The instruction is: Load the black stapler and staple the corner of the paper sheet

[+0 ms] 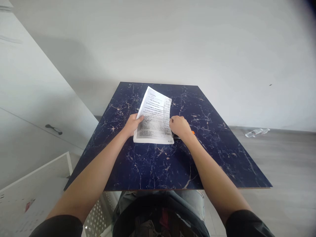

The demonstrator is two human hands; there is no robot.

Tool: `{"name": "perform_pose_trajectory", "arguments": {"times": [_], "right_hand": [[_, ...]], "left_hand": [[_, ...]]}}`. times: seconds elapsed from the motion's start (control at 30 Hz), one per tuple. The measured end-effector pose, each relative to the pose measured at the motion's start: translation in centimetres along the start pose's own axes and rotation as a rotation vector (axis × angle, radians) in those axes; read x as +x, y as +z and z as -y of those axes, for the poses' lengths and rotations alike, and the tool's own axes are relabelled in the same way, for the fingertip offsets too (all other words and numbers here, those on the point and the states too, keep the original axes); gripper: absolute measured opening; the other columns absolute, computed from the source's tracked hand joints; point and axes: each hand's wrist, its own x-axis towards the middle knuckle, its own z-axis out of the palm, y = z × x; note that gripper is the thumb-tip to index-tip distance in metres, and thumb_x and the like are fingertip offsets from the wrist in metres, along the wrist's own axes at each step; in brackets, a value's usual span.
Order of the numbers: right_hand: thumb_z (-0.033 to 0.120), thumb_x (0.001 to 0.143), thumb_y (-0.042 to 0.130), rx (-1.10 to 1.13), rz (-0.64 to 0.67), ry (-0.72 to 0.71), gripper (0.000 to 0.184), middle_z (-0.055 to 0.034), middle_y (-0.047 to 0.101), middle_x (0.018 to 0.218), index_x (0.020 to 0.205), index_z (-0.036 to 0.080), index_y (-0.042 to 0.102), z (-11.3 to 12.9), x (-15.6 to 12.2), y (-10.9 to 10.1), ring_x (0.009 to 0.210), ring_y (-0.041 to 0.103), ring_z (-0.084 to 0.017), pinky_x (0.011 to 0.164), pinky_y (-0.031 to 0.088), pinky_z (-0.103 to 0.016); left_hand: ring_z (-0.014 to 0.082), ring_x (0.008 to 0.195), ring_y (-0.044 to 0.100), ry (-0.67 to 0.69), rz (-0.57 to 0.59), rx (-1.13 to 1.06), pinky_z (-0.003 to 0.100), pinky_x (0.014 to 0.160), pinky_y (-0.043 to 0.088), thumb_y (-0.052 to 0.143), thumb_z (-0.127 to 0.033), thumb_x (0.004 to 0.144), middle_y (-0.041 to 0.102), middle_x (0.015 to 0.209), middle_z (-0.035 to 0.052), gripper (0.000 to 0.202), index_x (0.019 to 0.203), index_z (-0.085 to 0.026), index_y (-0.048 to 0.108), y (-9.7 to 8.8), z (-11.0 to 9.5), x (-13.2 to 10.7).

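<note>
A thin stack of printed sheets (154,115) is held up at a slant over the dark blue marbled table. My left hand (133,124) grips its left edge, with the thumb lying on the front page. At the right edge, my right hand (179,126) is closed, its curled fingers against the paper and its fingertips hidden. Below my right hand lies a dark object (175,137), mostly covered by the hand and the sheets. An orange piece (193,132) shows by my right wrist; whether the two belong together I cannot tell.
The blue table (148,171) stands against a pale wall. On the left are a white cabinet door with a dark handle (53,129) and a white perforated rack (98,210) holding papers. Clear plastic packaging (257,132) lies on the grey floor at the right.
</note>
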Motion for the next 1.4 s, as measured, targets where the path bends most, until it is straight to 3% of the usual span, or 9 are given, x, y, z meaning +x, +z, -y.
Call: {"name": "perform_pose_trajectory", "arguments": {"times": [0.53, 1.4], "right_hand": [[0.022, 0.098, 0.038, 0.008, 0.040, 0.027, 0.034, -0.0192, 0.071, 0.100, 0.096, 0.012, 0.070, 0.37, -0.15, -0.14, 0.099, 0.067, -0.030, 0.082, 0.047, -0.034], [0.025, 0.098, 0.039, -0.021, 0.044, 0.048, 0.036, -0.0215, 0.071, 0.104, 0.102, 0.011, 0.072, 0.64, -0.27, -0.08, 0.097, 0.068, -0.030, 0.084, 0.049, -0.036]], "left_hand": [[0.0298, 0.092, 0.069, 0.001, -0.022, 0.028, 0.042, 0.089, 0.051, 0.079, -0.055, 0.073, 0.076, 0.100, 0.0129, 0.054, 0.104, -0.011, 0.075, 0.06, -0.11, -0.22], [0.0292, 0.092, 0.069, -0.008, -0.035, 0.032, 0.041, 0.088, 0.050, 0.080, -0.055, 0.072, 0.076, 0.100, 0.0121, 0.054, 0.104, -0.012, 0.075, 0.08, -0.08, -0.26]]}}
